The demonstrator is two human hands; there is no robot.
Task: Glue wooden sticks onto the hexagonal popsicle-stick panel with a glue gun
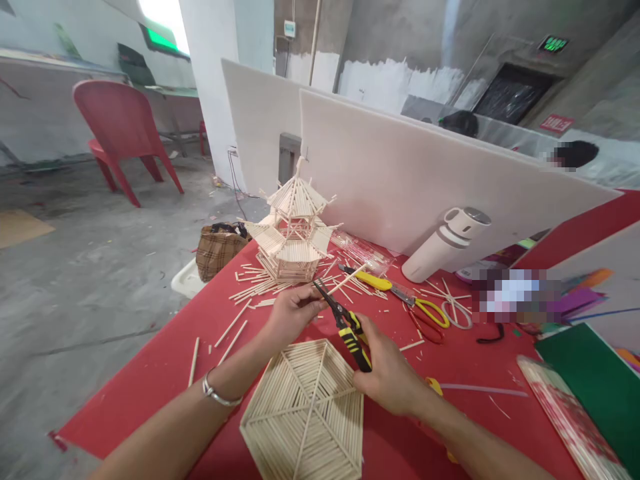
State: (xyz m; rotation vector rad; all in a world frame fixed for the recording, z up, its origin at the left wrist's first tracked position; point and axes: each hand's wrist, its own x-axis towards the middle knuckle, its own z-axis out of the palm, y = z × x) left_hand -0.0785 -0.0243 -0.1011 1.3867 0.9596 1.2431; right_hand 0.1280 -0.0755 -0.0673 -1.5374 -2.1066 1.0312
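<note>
One head-worn camera gives the only view, facing forward and down across the counter. The forearms enter from the lower edge, with the hands close, near the middle. The hexagon is seen from above, cut by the lower edge. Wide coverage reaches the floor and chair at left, the exit sign upper right.

the red tabletop is strewn with loose wooden sticks. a stick pagoda is stood toward the far side, and a hexagonal stick panel is laid near. a yellow cutter, yellow-handled scissors and a white flask are set beyond.
</note>
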